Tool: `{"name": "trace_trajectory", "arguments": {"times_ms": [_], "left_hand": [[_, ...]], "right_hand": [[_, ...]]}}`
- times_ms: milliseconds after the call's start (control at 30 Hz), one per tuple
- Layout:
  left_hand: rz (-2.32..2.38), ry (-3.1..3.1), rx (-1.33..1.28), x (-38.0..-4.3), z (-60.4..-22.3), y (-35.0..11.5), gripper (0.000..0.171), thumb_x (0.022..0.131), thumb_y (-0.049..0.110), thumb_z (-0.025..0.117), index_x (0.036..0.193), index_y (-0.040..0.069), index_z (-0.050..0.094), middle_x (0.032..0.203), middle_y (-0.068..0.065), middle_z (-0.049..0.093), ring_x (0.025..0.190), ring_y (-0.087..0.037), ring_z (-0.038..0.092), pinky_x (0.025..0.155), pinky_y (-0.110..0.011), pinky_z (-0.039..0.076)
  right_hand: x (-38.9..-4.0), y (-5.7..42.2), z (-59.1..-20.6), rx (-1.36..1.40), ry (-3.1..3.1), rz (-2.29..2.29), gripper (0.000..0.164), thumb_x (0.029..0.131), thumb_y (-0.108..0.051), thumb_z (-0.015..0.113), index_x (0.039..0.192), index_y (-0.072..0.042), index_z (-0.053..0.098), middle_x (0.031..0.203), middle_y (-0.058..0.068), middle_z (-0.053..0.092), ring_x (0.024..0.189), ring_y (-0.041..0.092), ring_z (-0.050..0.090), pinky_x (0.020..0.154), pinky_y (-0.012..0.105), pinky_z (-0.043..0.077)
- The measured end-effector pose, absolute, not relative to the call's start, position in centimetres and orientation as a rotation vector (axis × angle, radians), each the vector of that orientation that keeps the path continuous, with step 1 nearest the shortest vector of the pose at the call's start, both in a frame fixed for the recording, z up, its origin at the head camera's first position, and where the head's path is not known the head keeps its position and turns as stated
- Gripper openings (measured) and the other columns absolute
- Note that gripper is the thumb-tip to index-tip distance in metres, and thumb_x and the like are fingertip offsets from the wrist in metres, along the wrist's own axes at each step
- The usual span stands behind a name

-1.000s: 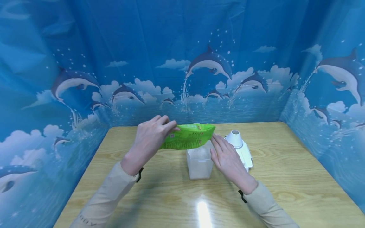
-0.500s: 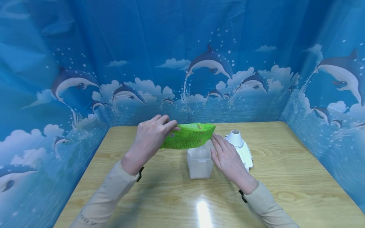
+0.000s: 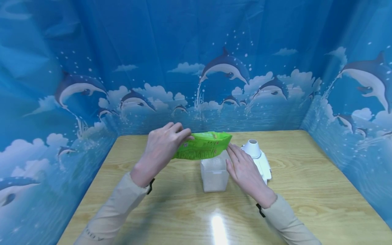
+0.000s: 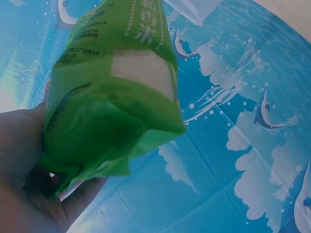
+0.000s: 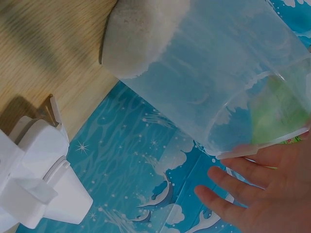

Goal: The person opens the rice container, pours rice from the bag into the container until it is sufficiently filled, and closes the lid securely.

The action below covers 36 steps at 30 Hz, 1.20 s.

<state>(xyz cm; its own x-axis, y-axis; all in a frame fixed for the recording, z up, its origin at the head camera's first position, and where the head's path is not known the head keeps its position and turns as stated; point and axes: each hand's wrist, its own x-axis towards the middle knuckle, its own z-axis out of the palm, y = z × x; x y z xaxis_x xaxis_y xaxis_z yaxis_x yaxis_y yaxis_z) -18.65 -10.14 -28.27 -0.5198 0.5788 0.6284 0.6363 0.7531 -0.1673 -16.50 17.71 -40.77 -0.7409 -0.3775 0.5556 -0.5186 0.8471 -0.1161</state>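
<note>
In the head view, my left hand grips one end of a green rice bag. The bag lies tilted on its side above a translucent plastic container, its other end over the container's mouth. White rice covers the container's bottom in the right wrist view. My right hand has its fingers extended, with fingertips at the container's rim beside the bag's end. Seen from the left wrist, the bag bulges and shows a clear window; my fingers and thumb wrap its crumpled end. The bag's opening is hidden.
A white plastic piece with a cone-shaped spout lies on the wooden table, right of the container and behind my right hand. A blue dolphin-print curtain surrounds the table at the back and sides.
The bag and my left hand have risen very slightly. My right hand and the container stay in place.
</note>
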Motion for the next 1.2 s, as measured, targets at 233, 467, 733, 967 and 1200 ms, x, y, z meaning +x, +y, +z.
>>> {"name": "trace_trajectory", "arguments": {"times_ms": [233, 467, 733, 967, 1200], "left_hand": [[-0.103, -2.256, -0.912, -18.71, -28.20, -10.12, 0.022, 0.101, 0.034, 0.060, 0.092, 0.018, 0.071, 0.076, 0.001, 0.062, 0.062, -0.015, 0.054, 0.043, -0.023, 0.038], [-0.087, -2.233, -0.920, -18.79, -28.01, -10.09, 0.022, 0.101, 0.035, 0.060, 0.091, 0.018, 0.072, 0.077, 0.000, 0.064, 0.062, -0.015, 0.054, 0.043, -0.023, 0.038], [-0.083, -2.236, -0.927, -18.74, -27.85, -10.12, 0.022, 0.101, 0.034, 0.060, 0.092, 0.018, 0.072, 0.077, 0.001, 0.064, 0.062, -0.014, 0.054, 0.043, -0.023, 0.038], [-0.085, -2.247, -0.929, -18.66, -27.79, -10.20, 0.022, 0.101, 0.034, 0.059, 0.094, 0.019, 0.072, 0.078, 0.001, 0.063, 0.062, -0.014, 0.054, 0.044, -0.023, 0.038], [-0.078, -2.242, -0.936, -18.56, -27.67, -10.22, 0.022, 0.102, 0.034, 0.059, 0.094, 0.018, 0.072, 0.077, 0.001, 0.061, 0.061, -0.014, 0.050, 0.043, -0.022, 0.035]], "right_hand": [[-16.48, 17.72, -40.76, 0.655, -2.493, 0.365, 0.054, 0.106, -0.029, 0.038, 0.142, 0.009, 0.050, 0.151, 0.025, 0.046, 0.138, 0.041, 0.046, 0.114, 0.054, 0.039], [-16.50, 17.77, -40.75, 0.658, -2.497, 0.359, 0.055, 0.106, -0.029, 0.037, 0.142, 0.010, 0.050, 0.151, 0.025, 0.046, 0.137, 0.042, 0.046, 0.114, 0.054, 0.039], [-16.52, 17.79, -40.82, 0.653, -2.509, 0.355, 0.055, 0.106, -0.030, 0.037, 0.142, 0.009, 0.049, 0.151, 0.025, 0.046, 0.138, 0.041, 0.046, 0.115, 0.053, 0.038], [-16.57, 17.77, -40.88, 0.655, -2.507, 0.351, 0.055, 0.106, -0.030, 0.037, 0.143, 0.009, 0.049, 0.151, 0.025, 0.046, 0.138, 0.041, 0.045, 0.115, 0.053, 0.038], [-16.57, 17.74, -40.89, 0.654, -2.496, 0.358, 0.054, 0.106, -0.029, 0.037, 0.141, 0.010, 0.051, 0.149, 0.026, 0.048, 0.136, 0.042, 0.047, 0.114, 0.054, 0.040]]}}
